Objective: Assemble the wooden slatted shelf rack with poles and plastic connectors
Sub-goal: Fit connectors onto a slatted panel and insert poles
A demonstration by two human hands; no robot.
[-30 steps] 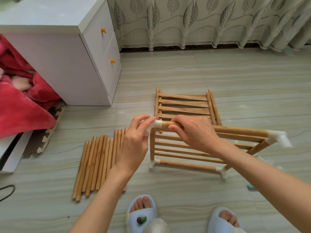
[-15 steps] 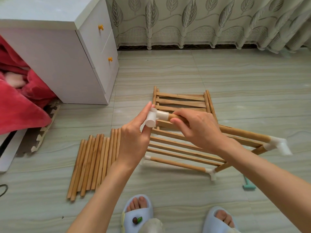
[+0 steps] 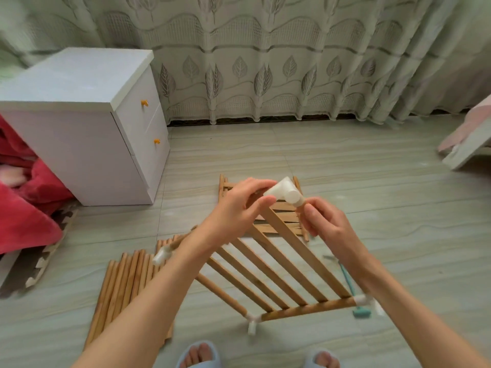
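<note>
From the head camera, we are holding a slatted shelf panel (image 3: 268, 264) tilted up off the floor (image 3: 372, 208), its top corner raised between our hands. Our left hand (image 3: 236, 208) is pinching the white plastic connector (image 3: 285, 191) on that corner, and our right hand (image 3: 326, 227) is curling its fingers round the pole end just beneath it. Other connectors are sitting on the remaining corners, one (image 3: 252, 321) nearest our slippers. A second slatted panel (image 3: 287, 208) is lying flat behind, and loose poles (image 3: 125, 285) are lying side by side on the left, near a white cabinet (image 3: 87, 134). We are judging the panel light and stiff, the slats thin and likely to flex, so gripping the round frame poles close to the joint looks wisest. The smooth plastic may slip or bind if pushed on crooked.
</note>
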